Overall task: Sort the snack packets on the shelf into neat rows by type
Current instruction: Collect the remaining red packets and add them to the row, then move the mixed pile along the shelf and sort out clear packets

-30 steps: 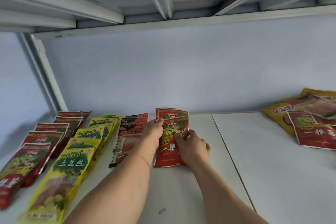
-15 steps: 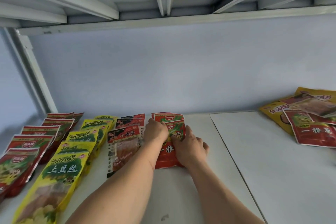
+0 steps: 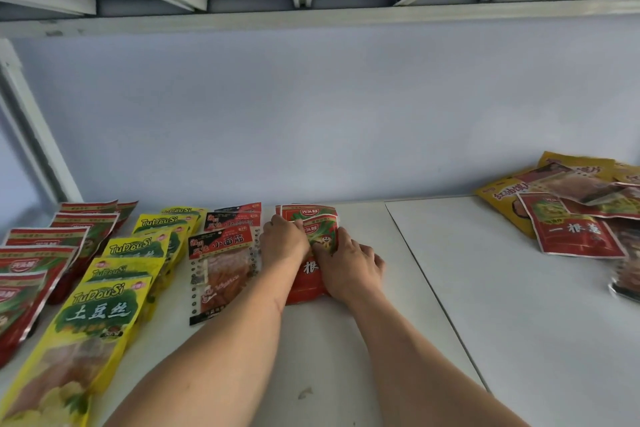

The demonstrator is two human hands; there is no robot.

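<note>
Both hands on red packet (image 3: pixel 311 282) mid-shelf (image 3: pixel 346 357), left hand (image 3: pixel 283 242) fingers curled over its left edge, right hand (image 3: pixel 349 265) fingers pressing its right side, stacked on matching red packets (image 3: pixel 304 211), sorted rows left: black-red packets (image 3: pixel 221 246), yellow packets (image 3: pixel 104 308), unsorted pile (image 3: pixel 575 204) far right

Both forearms reach up to frame centre; left hand (image 3: pixel 284 243) and right hand (image 3: pixel 349 265) side by side, fingers curled, palms down.

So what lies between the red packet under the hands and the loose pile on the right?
Only bare white shelf, crossed by a panel seam, separates the red packet from the unsorted pile in the head view.
</note>
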